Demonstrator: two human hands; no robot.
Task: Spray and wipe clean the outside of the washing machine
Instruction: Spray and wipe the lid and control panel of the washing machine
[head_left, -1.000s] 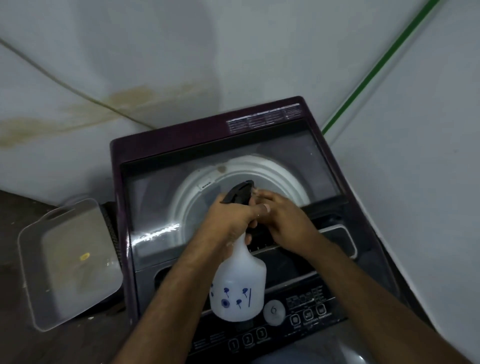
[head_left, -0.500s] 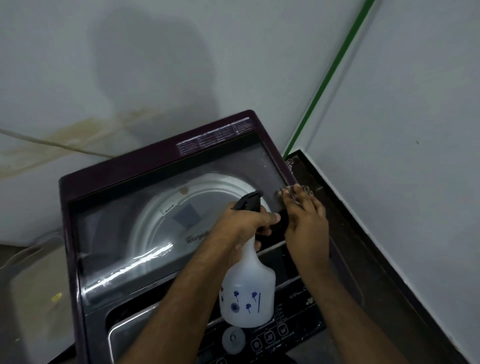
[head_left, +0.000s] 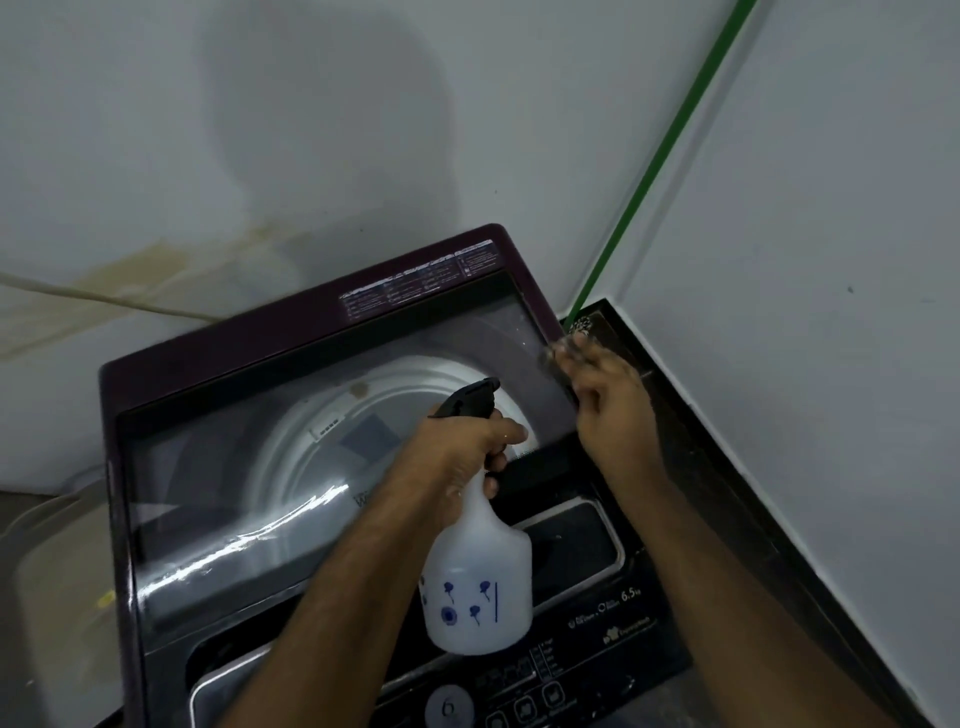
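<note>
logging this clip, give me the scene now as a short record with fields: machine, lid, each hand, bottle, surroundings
machine: top-load washing machine, dark maroon body, set in a wall corner
lid: glass lid closed, white drum rim visible through it
left hand: left hand gripping the neck of the spray bottle
bottle: translucent white, black trigger head, blue markings, held above the control panel
right hand: right hand at the lid's right edge, fingertips blurred; cannot tell whether it holds anything
surroundings: green pipe in the corner, stained wall
</note>
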